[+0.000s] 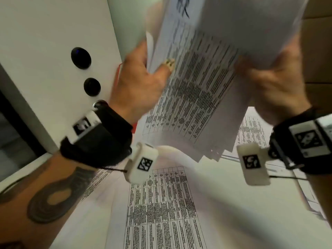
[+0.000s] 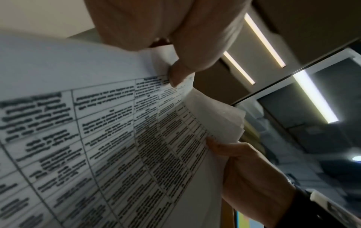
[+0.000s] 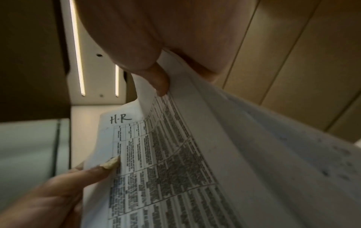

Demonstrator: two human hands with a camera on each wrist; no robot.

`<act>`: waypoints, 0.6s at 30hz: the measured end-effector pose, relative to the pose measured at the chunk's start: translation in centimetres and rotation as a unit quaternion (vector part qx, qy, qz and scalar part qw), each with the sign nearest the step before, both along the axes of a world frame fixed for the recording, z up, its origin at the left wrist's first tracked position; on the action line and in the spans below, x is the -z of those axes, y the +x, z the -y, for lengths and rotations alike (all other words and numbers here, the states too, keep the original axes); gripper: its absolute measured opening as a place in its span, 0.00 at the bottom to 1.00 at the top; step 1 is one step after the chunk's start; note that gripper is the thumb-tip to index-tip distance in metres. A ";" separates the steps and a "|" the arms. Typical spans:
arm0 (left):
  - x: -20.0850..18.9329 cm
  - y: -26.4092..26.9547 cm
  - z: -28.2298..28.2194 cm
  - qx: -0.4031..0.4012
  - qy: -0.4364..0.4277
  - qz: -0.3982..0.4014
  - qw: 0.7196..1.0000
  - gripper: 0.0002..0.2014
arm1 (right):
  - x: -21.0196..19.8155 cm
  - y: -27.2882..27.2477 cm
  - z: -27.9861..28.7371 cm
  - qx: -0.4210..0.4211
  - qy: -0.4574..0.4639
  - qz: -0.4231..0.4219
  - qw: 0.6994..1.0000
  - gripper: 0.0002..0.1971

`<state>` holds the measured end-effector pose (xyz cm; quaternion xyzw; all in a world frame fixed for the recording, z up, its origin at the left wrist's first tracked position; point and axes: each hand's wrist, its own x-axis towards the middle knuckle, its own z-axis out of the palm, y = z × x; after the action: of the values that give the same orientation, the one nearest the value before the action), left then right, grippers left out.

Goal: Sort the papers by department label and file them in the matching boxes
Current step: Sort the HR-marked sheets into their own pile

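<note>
I hold a stack of printed table sheets [image 1: 194, 90] raised in front of me with both hands. My left hand [image 1: 158, 67] grips the stack's left edge, thumb pressed on the front page. That page carries a handwritten "H-R" label [image 3: 120, 119] at its top. My right hand [image 1: 255, 69] pinches a blank-backed sheet [image 1: 251, 24] peeled away from the stack's right side. In the left wrist view my left fingers [image 2: 181, 74] curl on the paper edge. The right thumb [image 3: 160, 83] presses the lifted sheet in the right wrist view. No filing box labels are readable.
More printed sheets [image 1: 161, 203] lie spread on the white table below my hands. A white cabinet panel [image 1: 53, 42] with black round knobs [image 1: 80, 58] stands at the left. Brown cardboard [image 1: 316, 42] shows at the upper right.
</note>
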<state>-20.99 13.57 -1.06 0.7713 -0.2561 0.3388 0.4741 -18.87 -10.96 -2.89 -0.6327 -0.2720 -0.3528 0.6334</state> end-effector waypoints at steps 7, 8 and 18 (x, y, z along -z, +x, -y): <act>-5.7 0.9 -6.3 0.237 0.008 -0.074 0.969 0.21 | -4.6 -1.0 2.0 -0.053 -0.081 -0.023 0.995 0.33; -5.6 1.0 -6.4 0.244 0.001 -0.080 0.966 0.16 | -4.5 -1.2 1.8 -0.070 -0.090 -0.046 0.992 0.31; -1.1 2.1 -5.1 0.208 -0.096 -0.101 0.968 0.16 | -2.8 -0.6 -0.4 -0.089 -0.002 -0.119 0.989 0.11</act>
<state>-18.87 18.66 0.04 0.6821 -0.3275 0.1760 0.6297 -19.48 -10.54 -0.10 -0.6449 -0.2508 -0.2170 0.6886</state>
